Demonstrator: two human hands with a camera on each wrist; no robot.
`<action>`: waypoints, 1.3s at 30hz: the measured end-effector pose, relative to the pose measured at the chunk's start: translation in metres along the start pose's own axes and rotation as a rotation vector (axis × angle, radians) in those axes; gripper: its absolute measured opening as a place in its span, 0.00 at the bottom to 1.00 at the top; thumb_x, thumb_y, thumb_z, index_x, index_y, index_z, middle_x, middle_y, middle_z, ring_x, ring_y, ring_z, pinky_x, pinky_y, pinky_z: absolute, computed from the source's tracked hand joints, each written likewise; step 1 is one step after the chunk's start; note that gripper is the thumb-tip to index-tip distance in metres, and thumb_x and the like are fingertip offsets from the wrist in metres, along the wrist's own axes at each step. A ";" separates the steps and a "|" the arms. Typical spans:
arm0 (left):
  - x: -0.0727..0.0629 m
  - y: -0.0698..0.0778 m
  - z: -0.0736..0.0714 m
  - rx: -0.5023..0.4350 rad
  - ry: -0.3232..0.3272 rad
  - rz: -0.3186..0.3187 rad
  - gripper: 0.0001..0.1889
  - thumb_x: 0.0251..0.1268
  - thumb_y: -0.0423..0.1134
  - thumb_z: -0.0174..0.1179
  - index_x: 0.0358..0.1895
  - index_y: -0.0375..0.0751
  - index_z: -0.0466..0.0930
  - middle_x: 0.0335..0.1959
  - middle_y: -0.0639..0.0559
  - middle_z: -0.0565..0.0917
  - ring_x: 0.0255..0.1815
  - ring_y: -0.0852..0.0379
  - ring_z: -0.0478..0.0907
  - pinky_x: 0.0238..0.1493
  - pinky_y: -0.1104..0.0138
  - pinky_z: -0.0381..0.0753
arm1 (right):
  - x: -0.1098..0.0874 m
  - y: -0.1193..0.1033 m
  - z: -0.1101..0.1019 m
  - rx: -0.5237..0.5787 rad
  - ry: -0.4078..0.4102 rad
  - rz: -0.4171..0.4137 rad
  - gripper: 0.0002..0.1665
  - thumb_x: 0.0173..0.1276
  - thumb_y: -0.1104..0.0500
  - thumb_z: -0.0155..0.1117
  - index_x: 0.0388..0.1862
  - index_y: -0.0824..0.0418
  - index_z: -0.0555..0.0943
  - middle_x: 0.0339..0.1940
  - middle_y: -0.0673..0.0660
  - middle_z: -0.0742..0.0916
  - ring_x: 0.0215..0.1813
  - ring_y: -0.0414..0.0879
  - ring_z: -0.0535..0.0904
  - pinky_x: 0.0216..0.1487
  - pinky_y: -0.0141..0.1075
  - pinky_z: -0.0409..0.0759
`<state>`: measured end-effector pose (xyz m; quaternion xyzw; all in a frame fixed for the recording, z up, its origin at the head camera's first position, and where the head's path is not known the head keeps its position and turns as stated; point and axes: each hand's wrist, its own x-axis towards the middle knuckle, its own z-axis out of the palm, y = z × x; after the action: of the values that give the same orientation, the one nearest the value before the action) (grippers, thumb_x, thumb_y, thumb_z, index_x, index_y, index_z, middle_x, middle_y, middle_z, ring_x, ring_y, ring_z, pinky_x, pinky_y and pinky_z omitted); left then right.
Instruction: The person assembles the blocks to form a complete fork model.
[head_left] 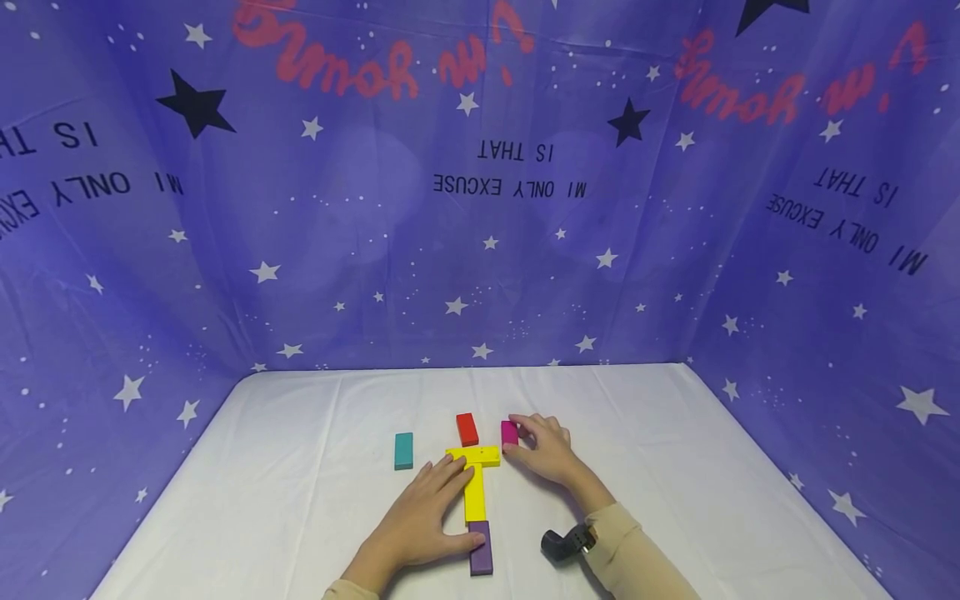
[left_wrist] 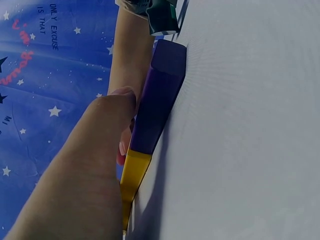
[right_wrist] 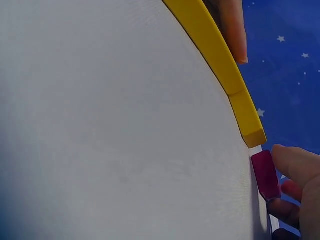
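Observation:
My right hand pinches a magenta block between thumb and fingers, just right of the yellow crosspiece. In the right wrist view the magenta block sits close past the end of the yellow block. My left hand lies with fingers extended on the left side of a T shape. That shape has a yellow crossbar, a yellow stem and a purple block at its foot. The left thumb rests on the purple block, and the fingertips touch the yellow blocks.
A red block stands just behind the crossbar. To its left lies a teal block. The white tablecloth spreads beneath everything, and a purple star-printed curtain encloses the back and sides. A black wrist device hangs at the right sleeve.

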<state>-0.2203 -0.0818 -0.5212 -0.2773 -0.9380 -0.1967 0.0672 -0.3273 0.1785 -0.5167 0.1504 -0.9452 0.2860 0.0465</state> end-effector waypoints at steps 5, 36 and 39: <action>0.000 0.000 0.000 -0.003 0.041 0.015 0.53 0.53 0.82 0.48 0.76 0.49 0.63 0.79 0.53 0.61 0.81 0.50 0.54 0.80 0.50 0.55 | 0.003 0.003 -0.001 -0.004 -0.004 -0.032 0.37 0.62 0.37 0.67 0.68 0.48 0.75 0.43 0.44 0.81 0.49 0.43 0.68 0.54 0.47 0.64; 0.002 -0.001 0.000 0.007 0.013 -0.003 0.53 0.52 0.82 0.49 0.76 0.50 0.62 0.79 0.54 0.61 0.81 0.50 0.54 0.80 0.49 0.55 | 0.008 0.003 -0.006 0.031 -0.048 -0.013 0.40 0.54 0.35 0.74 0.63 0.51 0.79 0.43 0.44 0.82 0.51 0.43 0.68 0.55 0.45 0.66; 0.002 -0.001 0.000 0.008 0.009 -0.006 0.53 0.52 0.82 0.50 0.76 0.51 0.62 0.79 0.54 0.61 0.81 0.50 0.54 0.80 0.49 0.55 | 0.009 0.003 -0.005 0.048 -0.027 0.004 0.40 0.53 0.36 0.75 0.62 0.53 0.79 0.44 0.46 0.82 0.51 0.44 0.68 0.54 0.45 0.66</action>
<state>-0.2225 -0.0818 -0.5210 -0.2735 -0.9393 -0.1943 0.0718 -0.3364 0.1809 -0.5127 0.1534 -0.9389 0.3066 0.0294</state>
